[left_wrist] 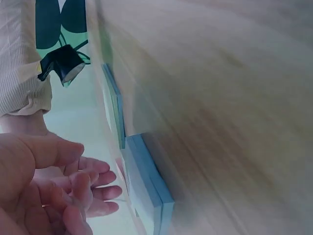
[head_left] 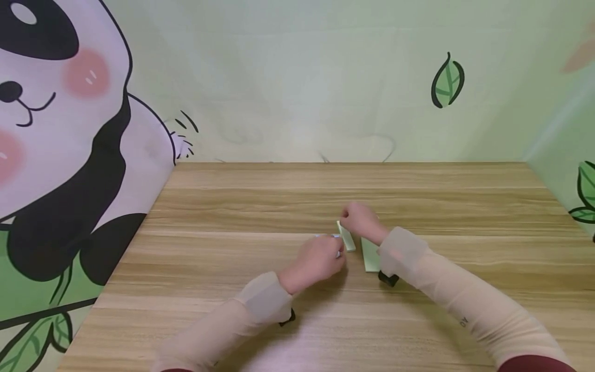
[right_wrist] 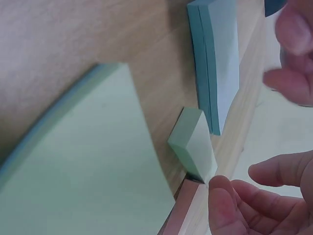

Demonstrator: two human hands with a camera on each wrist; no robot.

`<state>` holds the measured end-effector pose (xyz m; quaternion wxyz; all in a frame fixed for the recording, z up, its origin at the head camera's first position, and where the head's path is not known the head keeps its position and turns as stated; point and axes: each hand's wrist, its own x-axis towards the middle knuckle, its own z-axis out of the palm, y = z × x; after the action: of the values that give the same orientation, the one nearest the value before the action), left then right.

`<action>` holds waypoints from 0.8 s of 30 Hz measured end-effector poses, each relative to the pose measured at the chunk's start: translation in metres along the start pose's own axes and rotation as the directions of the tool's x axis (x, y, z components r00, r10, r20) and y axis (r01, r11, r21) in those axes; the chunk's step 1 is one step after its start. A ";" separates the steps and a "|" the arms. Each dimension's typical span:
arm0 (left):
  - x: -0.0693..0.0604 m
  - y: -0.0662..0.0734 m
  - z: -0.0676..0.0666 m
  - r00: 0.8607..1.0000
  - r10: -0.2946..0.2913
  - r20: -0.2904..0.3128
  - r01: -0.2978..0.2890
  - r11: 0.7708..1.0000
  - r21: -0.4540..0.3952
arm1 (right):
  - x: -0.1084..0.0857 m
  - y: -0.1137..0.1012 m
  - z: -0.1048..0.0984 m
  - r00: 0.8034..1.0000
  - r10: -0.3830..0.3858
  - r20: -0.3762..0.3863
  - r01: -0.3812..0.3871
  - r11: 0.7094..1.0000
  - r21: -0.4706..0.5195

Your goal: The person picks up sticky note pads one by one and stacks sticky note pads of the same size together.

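Four paper pads that look like sticky notes lie close together. My left hand (head_left: 318,258) is over the blue pad (left_wrist: 144,181), fingers loosely bent and nothing visible in them. To its right is a narrow light-green pad (head_left: 346,237), set at a slant. My right hand (head_left: 364,222) hovers at the far end of that narrow pad; its fingertips (right_wrist: 221,196) are close to it, and contact is unclear. A pink pad (right_wrist: 183,208) shows beside the narrow one in the right wrist view. The larger green pad (head_left: 370,256) lies partly under my right forearm.
A wood-grain table (head_left: 209,206) carries the pads. Behind it hangs a pale green backdrop (head_left: 288,93) with a painted panda (head_left: 149,134) at the left. Each wrist wears a small black camera (head_left: 388,279).
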<state>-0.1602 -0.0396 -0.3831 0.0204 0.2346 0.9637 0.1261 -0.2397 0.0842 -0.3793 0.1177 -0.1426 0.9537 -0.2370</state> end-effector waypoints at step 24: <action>0.043 -0.016 0.003 0.963 -0.264 0.059 0.266 0.964 -0.025 | -0.001 0.009 -0.002 0.998 0.050 0.040 -0.051 0.999 0.019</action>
<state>-0.2053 -0.0327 -0.3895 0.0673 0.1068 0.9832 0.1316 -0.2417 0.0932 -0.3824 0.1439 -0.1218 0.9522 -0.2405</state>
